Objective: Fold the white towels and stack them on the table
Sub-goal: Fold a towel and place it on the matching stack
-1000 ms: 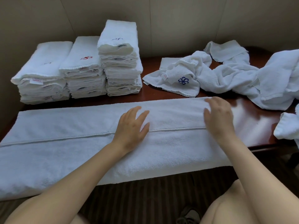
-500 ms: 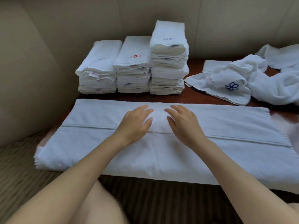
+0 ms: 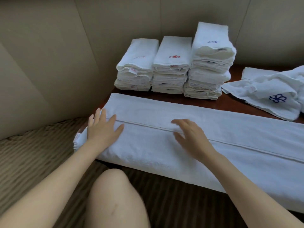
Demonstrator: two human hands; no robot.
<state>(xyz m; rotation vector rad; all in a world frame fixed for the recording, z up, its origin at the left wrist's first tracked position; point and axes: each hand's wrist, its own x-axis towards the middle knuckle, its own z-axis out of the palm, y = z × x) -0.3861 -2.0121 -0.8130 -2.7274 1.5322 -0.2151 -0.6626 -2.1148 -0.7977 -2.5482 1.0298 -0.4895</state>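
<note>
Hands flat, fingers spread on long towel (image 3: 205, 129): left hand (image 3: 102, 129) has slid to its end, right hand (image 3: 189, 134) stays mid-seam; cross-fold looks next

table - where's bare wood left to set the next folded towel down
Bare table shows only as a narrow strip between the long towel and the three stacks, widening slightly right of the tallest stack. The right end is crowded with unfolded towels; the long towel covers the front.
</note>
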